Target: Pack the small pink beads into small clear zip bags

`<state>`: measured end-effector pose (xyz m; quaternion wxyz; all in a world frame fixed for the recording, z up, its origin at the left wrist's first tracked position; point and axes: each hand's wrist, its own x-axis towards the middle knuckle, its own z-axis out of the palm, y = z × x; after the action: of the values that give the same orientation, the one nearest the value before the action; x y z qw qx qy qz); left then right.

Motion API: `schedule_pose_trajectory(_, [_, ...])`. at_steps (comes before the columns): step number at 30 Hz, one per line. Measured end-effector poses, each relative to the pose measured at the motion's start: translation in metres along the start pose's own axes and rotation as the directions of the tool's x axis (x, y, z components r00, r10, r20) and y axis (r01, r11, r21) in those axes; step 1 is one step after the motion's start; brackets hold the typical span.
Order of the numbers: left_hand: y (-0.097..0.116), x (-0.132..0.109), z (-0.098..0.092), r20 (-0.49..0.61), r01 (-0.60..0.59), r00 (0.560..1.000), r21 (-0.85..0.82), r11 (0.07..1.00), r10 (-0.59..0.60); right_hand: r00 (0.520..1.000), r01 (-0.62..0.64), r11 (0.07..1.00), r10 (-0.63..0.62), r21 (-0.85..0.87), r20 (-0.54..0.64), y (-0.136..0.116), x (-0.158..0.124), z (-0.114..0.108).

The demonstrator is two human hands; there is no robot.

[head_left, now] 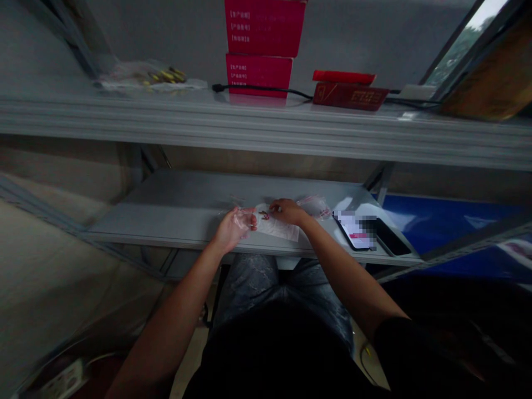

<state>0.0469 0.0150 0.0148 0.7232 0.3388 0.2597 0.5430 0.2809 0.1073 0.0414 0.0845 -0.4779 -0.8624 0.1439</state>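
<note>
My left hand (233, 227) is curled around a small clear plastic bag (245, 217) near the front edge of a grey work shelf (166, 210). My right hand (286, 211) rests just to its right, fingers pinched on a small item over a white sheet (279, 227) that carries small red pieces. What the right fingers hold is too small to name. More clear plastic bags (316, 206) lie just beyond my right hand.
Two phones (356, 231) lie at the right of the work shelf, one lit. The upper shelf (266, 127) carries stacked red boxes (261, 50), a flat red box (349, 95), a black cable and a bag of small parts (149, 77). Blue surface lies at right.
</note>
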Motion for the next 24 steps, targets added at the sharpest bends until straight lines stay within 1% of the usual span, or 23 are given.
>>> schedule_pose_trajectory(3, [0.0, 0.0, 0.001, -0.007, 0.004, 1.0, -0.013, 1.0, -0.004, 1.0, 0.022, 1.0, -0.022, -0.008, 0.022, -0.002, 0.002, 0.004])
schedule_pose_trajectory(7, [-0.001, 0.001, 0.0, -0.018, 0.024, 1.0, 0.0, 1.0, -0.024, 0.999, -0.009, 0.999, 0.011, -0.048, 0.043, -0.004, 0.001, 0.0])
schedule_pose_trajectory(9, [-0.002, 0.001, 0.0, -0.03, 0.034, 0.999, 0.02, 0.999, -0.033, 0.999, -0.022, 0.998, 0.023, -0.054, 0.025, -0.004, 0.0, -0.004])
schedule_pose_trajectory(10, [-0.003, 0.001, -0.001, -0.037, 0.039, 0.999, 0.033, 0.999, -0.038, 1.0, -0.016, 0.999, 0.016, -0.031, -0.001, -0.005, 0.0, -0.006])
schedule_pose_trajectory(11, [-0.004, 0.002, 0.0, -0.044, 0.046, 0.998, 0.048, 0.998, -0.044, 0.999, 0.0, 1.0, 0.001, 0.02, -0.039, -0.006, -0.001, -0.009])
schedule_pose_trajectory(13, [-0.005, 0.001, 0.001, -0.05, 0.07, 0.997, 0.079, 0.994, -0.066, 0.988, 0.052, 0.978, -0.021, 0.201, -0.156, -0.011, -0.002, -0.015])
schedule_pose_trajectory(15, [-0.006, 0.001, 0.003, -0.051, 0.08, 0.996, 0.102, 0.992, -0.075, 0.957, 0.141, 0.904, -0.02, 0.405, -0.29, -0.021, -0.003, -0.022])
schedule_pose_trajectory(16, [-0.007, 0.001, 0.005, -0.052, 0.075, 0.996, 0.108, 0.991, -0.07, 0.941, 0.192, 0.858, -0.022, 0.476, -0.339, -0.028, -0.004, -0.026])
schedule_pose_trajectory(17, [-0.007, 0.001, 0.006, -0.054, 0.063, 0.997, 0.111, 0.992, -0.057, 0.93, 0.24, 0.82, -0.042, 0.519, -0.364, -0.036, -0.006, -0.03])
schedule_pose_trajectory(18, [-0.008, 0.0, 0.007, -0.054, 0.048, 0.998, 0.111, 0.993, -0.043, 0.928, 0.284, 0.794, -0.089, 0.537, -0.361, -0.043, -0.007, -0.033])
schedule_pose_trajectory(19, [-0.008, 0.0, 0.007, -0.051, 0.035, 0.998, 0.112, 0.993, -0.03, 0.93, 0.321, 0.78, -0.153, 0.538, -0.333, -0.05, -0.008, -0.036])
schedule_pose_trajectory(21, [-0.009, 0.001, 0.005, -0.035, 0.02, 0.999, 0.117, 0.993, -0.016, 0.93, 0.359, 0.775, -0.254, 0.52, -0.264, -0.056, -0.009, -0.039])
schedule_pose_trajectory(22, [-0.01, 0.001, 0.004, -0.025, 0.016, 1.0, 0.118, 0.993, -0.014, 0.931, 0.361, 0.784, -0.267, 0.505, -0.25, -0.056, -0.009, -0.038])
schedule_pose_trajectory(24, [-0.01, 0.001, 0.0, -0.003, 0.027, 1.0, 0.12, 0.992, -0.026, 0.937, 0.324, 0.829, -0.216, 0.455, -0.274, -0.048, -0.007, -0.034])
